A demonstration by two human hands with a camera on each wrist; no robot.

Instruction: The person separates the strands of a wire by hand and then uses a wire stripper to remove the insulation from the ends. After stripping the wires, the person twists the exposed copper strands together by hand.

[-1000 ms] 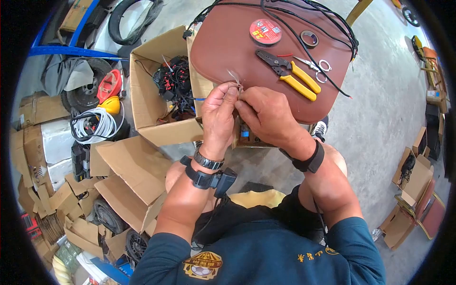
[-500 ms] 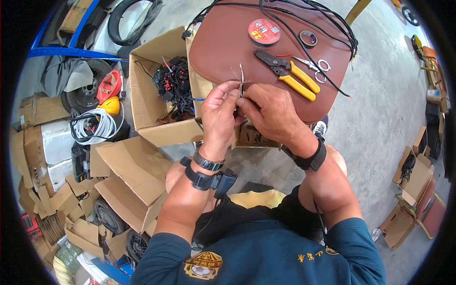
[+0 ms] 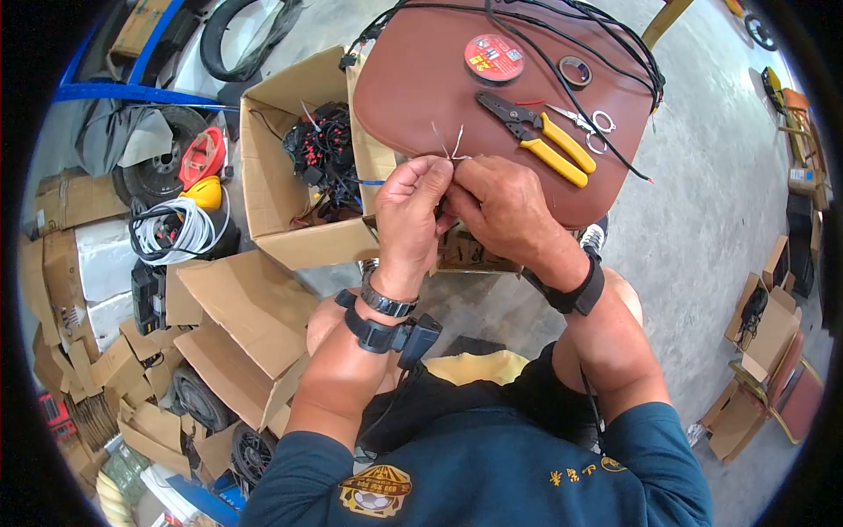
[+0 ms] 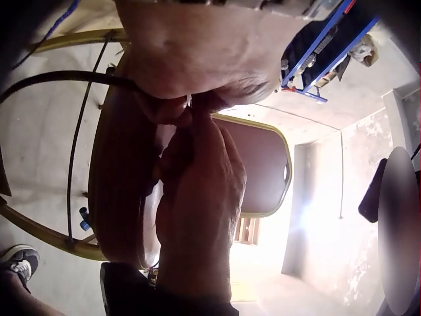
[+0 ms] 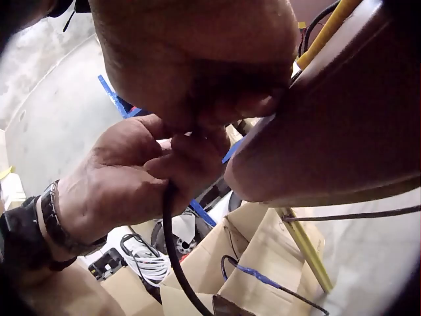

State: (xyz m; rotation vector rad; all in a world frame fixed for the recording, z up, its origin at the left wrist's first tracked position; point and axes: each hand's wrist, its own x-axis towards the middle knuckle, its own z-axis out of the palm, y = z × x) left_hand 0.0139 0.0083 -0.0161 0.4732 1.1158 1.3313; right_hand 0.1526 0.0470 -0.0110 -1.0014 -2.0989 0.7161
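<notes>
Both hands meet at the near edge of a brown padded seat [image 3: 413, 105]. The left hand [image 3: 411, 206] pinches the end of a black cable [image 5: 172, 237], which hangs down from its fingers in the right wrist view. Thin pale wire strands [image 3: 457, 140] stick up, spread apart, from between the fingertips. Against them, the right hand [image 3: 505, 206] pinches the strands with thumb and forefinger. In the left wrist view the fingertips are dark and partly hidden.
On the seat lie yellow-handled pliers [image 3: 558, 151], scissors [image 3: 590, 128], a red-labelled reel [image 3: 493, 59], a tape roll [image 3: 574, 72] and black cables [image 3: 549, 60]. An open carton [image 3: 303, 241] of wiring stands left; more cartons [image 3: 237, 307] sit nearer.
The strands, bunched together and more upright before, now spread into separate ends. Both hands have shifted slightly, staying together, with the right fingers still at the strands.
</notes>
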